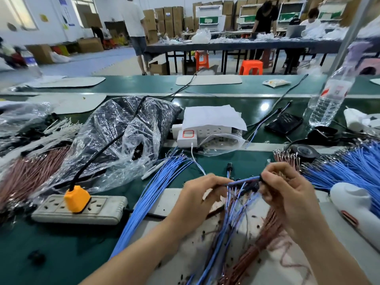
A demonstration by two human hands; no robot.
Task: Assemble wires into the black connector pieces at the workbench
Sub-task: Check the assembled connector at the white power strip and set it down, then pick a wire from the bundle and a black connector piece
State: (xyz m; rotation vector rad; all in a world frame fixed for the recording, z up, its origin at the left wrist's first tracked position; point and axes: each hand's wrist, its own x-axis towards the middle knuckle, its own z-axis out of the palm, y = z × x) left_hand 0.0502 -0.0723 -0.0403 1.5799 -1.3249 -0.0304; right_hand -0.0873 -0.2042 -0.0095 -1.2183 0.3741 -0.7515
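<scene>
Green bench [61,254] filled my head view, with a pale mat [287,264] on its near right part and a workshop of long tables, cartons and standing people behind it. Both hands met above the mat. My left hand [197,200] had its fingers curled in and pinched a blue wire [244,181], which ran level toward the other hand. My right hand [287,194] pinched the black connector [254,187] between thumb and forefinger at the wire's far end. Thin blue and brown leads hung from the connector down to the mat. I could not tell whether the wire was seated in the connector. One fan of blue wires [156,186] lay just left of the left hand, and a second blue fan [339,171] lay at the right edge. Brown wires [26,173] lay at the far left, and another brown bundle [265,239] lay on the mat under the right wrist. Near left sat a power strip [98,212] with an orange plug [77,199] in it. Behind the strip slumped a clear bag [123,128] of dark parts. Farther right stood a water bottle [329,95].
</scene>
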